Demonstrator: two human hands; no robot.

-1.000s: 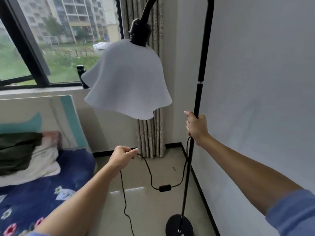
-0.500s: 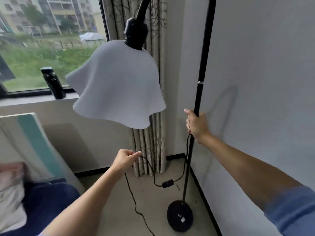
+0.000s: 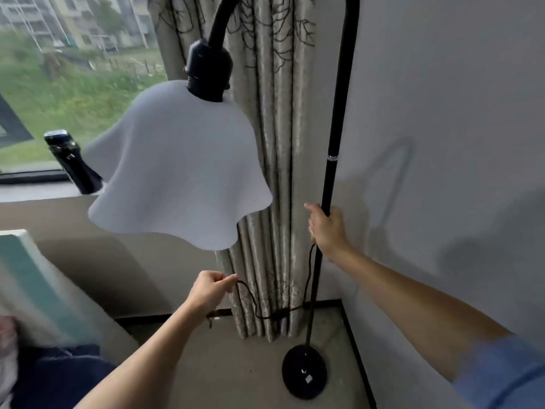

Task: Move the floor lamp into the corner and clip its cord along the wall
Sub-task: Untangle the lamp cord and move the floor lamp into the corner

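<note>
At nine o'clock, a dark bottle (image 3: pixel 70 160) on the window sill (image 3: pixel 35 190), half hidden behind the lamp's white shade (image 3: pixel 180 169). Below, at seven o'clock, a blurred bed edge (image 3: pixel 26 278). Toward centre, left hand (image 3: pixel 211 290) pinched shut on the black cord (image 3: pixel 250 302), lifting a loop clear of the floor (image 3: pixel 236 367), probably so it neither drags nor snags under the base. From the pinch, cord sagging in front of the curtain (image 3: pixel 274 143), then climbing to the pole. At three o'clock of that hand, right hand (image 3: pixel 327 228) wrapped tight around the floor lamp (image 3: pixel 333 172) pole at mid height, likely for steering a top-heavy stand without tipping. At five o'clock, round base (image 3: pixel 305 371) flat on the floor, near the corner where curtain meets wall (image 3: pixel 442 113), just beside the black skirting (image 3: pixel 356 349). Seemingly close to final position; clipping not yet begun, no clips visible.
</note>
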